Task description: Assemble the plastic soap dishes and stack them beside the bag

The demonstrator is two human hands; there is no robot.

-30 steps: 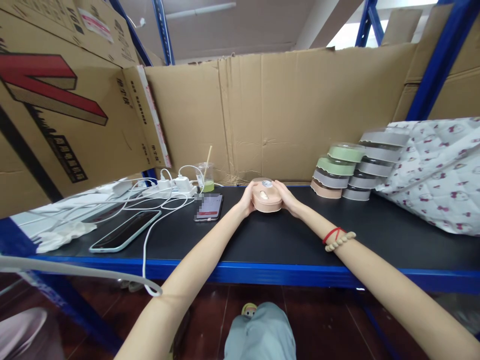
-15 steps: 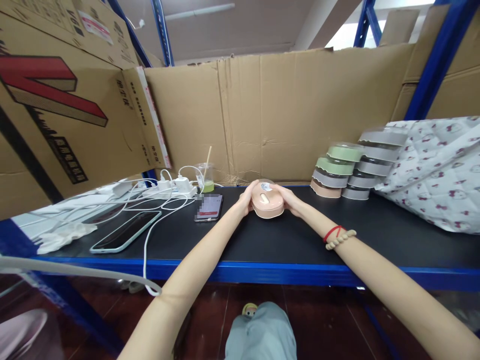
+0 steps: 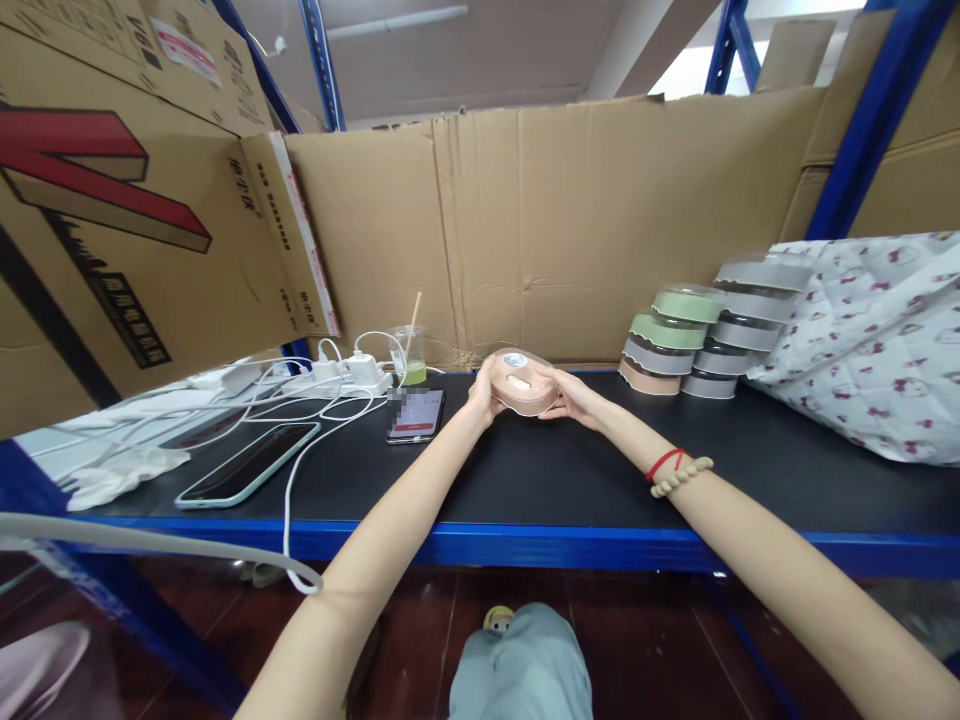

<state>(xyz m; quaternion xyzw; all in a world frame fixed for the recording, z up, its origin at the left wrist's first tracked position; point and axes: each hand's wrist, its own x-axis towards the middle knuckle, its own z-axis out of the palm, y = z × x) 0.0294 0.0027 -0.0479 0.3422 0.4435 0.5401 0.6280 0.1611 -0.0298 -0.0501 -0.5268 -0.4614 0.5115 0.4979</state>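
Note:
A pink rounded box (image 3: 529,400) with a clear top and a round white label is held between both hands, over the back part of the dark shelf. A small pale piece shows in its middle. My left hand (image 3: 485,394) is closed around its left side. On the right side, my right hand (image 3: 568,396) grips it with the thumb on top and fingers low along the edge. Similar boxes stand piled to the right: a mixed stack (image 3: 660,333) of green, grey and pink ones, and a grey stack (image 3: 750,305) beside it.
Left on the shelf (image 3: 600,480) lie a dark-screened phone (image 3: 251,465), a lit phone (image 3: 416,414), white chargers (image 3: 365,371) with tangled cables and a cup (image 3: 415,372) with a stick. A patterned quilted cloth (image 3: 877,350) is at right; a cardboard wall (image 3: 600,220) stands behind.
The pink box has tilted and shifted slightly up and left in both hands. My right fingers have moved lower along its near edge. The stacks have stayed put.

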